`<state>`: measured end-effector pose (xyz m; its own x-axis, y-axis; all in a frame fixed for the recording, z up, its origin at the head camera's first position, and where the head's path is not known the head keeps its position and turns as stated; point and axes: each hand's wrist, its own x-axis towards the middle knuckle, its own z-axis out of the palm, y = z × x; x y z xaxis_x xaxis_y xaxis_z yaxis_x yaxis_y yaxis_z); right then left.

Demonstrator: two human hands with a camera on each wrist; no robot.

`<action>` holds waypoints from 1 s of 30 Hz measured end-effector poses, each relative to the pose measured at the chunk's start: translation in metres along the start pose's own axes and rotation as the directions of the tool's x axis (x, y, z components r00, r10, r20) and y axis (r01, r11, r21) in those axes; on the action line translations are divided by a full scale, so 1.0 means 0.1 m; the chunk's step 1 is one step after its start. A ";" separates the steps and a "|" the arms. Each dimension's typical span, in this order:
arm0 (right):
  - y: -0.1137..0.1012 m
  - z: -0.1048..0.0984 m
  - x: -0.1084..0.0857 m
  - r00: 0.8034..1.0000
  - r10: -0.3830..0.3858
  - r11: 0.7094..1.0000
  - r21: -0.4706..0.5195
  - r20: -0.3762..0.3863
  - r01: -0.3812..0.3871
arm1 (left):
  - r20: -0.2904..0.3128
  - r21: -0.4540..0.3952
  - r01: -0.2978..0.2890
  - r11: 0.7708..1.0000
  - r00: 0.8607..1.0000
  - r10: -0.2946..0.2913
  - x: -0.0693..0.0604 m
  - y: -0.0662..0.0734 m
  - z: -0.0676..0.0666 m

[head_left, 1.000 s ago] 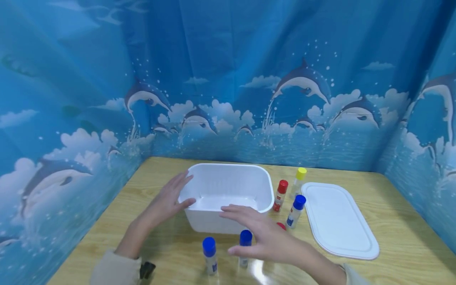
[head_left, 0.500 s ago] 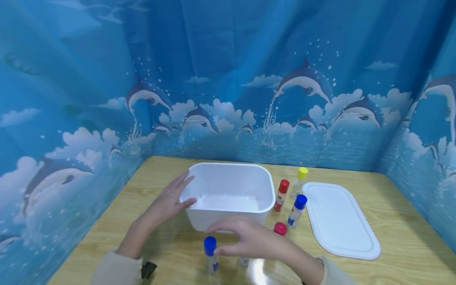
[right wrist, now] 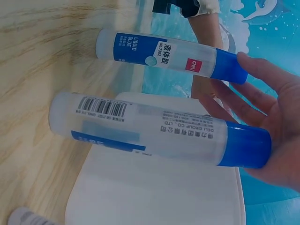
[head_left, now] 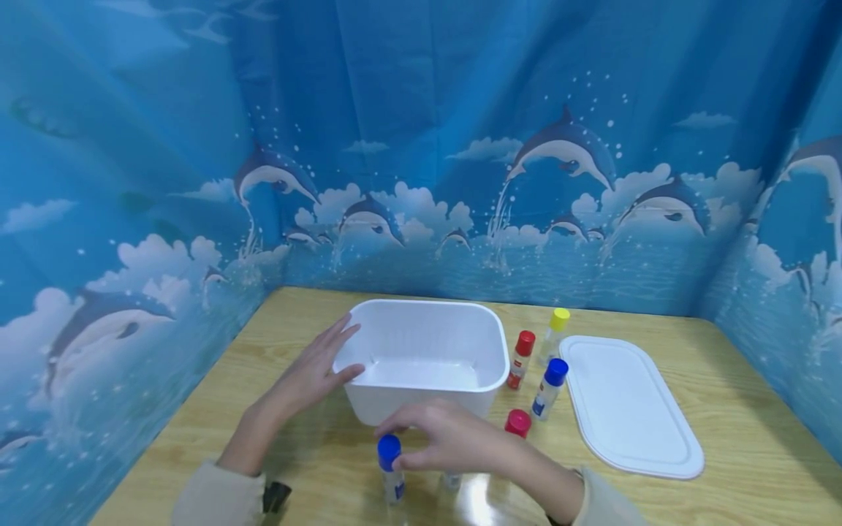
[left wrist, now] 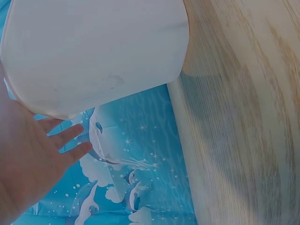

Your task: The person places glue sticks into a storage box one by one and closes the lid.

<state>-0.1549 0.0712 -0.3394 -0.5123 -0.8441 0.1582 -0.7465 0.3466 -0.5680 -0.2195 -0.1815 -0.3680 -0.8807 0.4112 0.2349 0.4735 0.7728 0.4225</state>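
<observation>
A white plastic tub (head_left: 421, 402) stands open side up on the table. My left hand (head_left: 316, 369) rests at its left rim; in the left wrist view the fingers (left wrist: 70, 136) lie nearly straight beside the wall. My right hand (head_left: 441, 438) pinches the blue cap of a liquid glue bottle (head_left: 393, 486) in front of the tub, thumb and fingers on either side. This glue bottle (right wrist: 159, 54) stands upright on the table. A second blue-capped glue bottle (right wrist: 154, 126) stands under the palm, mostly covered in the head view.
Right of the tub stand a red-capped bottle (head_left: 518, 363), a yellow-capped bottle (head_left: 554, 336) and a blue-capped bottle (head_left: 549, 391). Another red cap (head_left: 518, 422) shows beside my right wrist. A white lid (head_left: 631, 405) lies at the right. A dolphin-print curtain (head_left: 421, 183) hangs behind the table.
My right hand has moved left and down from above the second blue-capped bottle to the leftmost one's cap, uncovering a red cap. The left hand has stayed at the tub.
</observation>
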 end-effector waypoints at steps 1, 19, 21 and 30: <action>0.00 0.00 0.00 1.000 0.002 1.000 -0.004 0.000 -0.002 | 0.001 -0.002 0.001 1.000 1.000 -0.001 0.00 0.00 0.00; -0.05 0.01 0.00 0.999 -0.002 0.999 -0.044 -0.035 0.001 | 0.009 -0.016 0.003 1.000 1.000 -0.003 0.01 0.00 -0.01; -0.06 0.01 0.00 0.999 0.002 0.999 -0.034 -0.048 -0.004 | 0.014 -0.022 0.015 1.000 1.000 -0.015 0.01 0.01 -0.01; -0.13 -0.06 0.01 0.992 0.032 0.990 0.141 -0.120 -0.015 | 0.003 -0.095 0.060 0.994 0.998 -0.060 0.02 0.01 -0.05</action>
<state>-0.1482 0.0684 -0.3267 -0.5834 -0.7772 0.2357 -0.6714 0.2982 -0.6784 -0.2209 -0.1822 -0.3624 -0.9077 0.3654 0.2064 0.4182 0.7465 0.5175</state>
